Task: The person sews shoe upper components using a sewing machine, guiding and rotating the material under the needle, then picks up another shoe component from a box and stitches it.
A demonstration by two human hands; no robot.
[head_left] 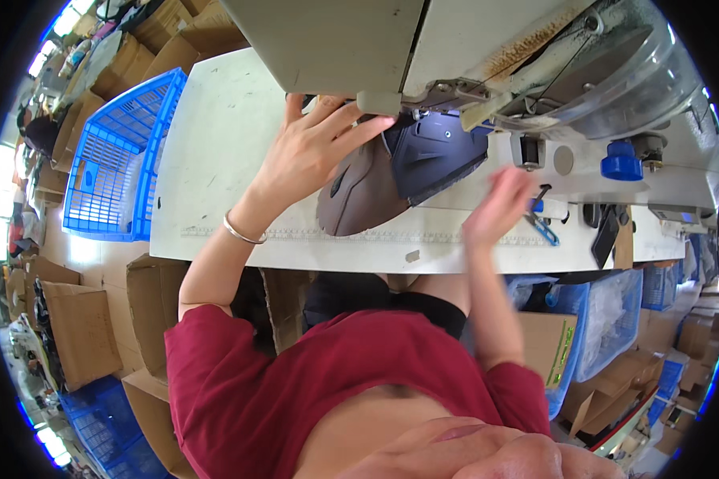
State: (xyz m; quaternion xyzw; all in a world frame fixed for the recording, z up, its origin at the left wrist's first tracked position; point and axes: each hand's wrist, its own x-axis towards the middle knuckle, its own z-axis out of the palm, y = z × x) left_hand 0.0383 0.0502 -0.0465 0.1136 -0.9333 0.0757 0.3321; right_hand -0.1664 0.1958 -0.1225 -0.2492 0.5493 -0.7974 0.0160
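Note:
A shoe upper point(367, 191) in brown and dark blue lies on the white table, its far part under the head of a sewing machine point(335, 48). My left hand point(315, 148) rests at the upper's far left edge, fingers stretched out and spread. Some of its fingertips disappear behind the machine head. To the right of the upper, apart from it, is my right hand point(499, 206). Motion smears its fingers, so whether they hold anything is not visible. Close by on the table are thread snips point(545, 227) with blue handles.
A blue plastic crate point(112, 160) stands left of the white table point(216, 152). A ruler strip point(295, 235) runs along the table's near side. At the right are a dark phone-like object point(605, 239) and a blue knob point(621, 162). Cardboard boxes point(80, 331) surround the workplace.

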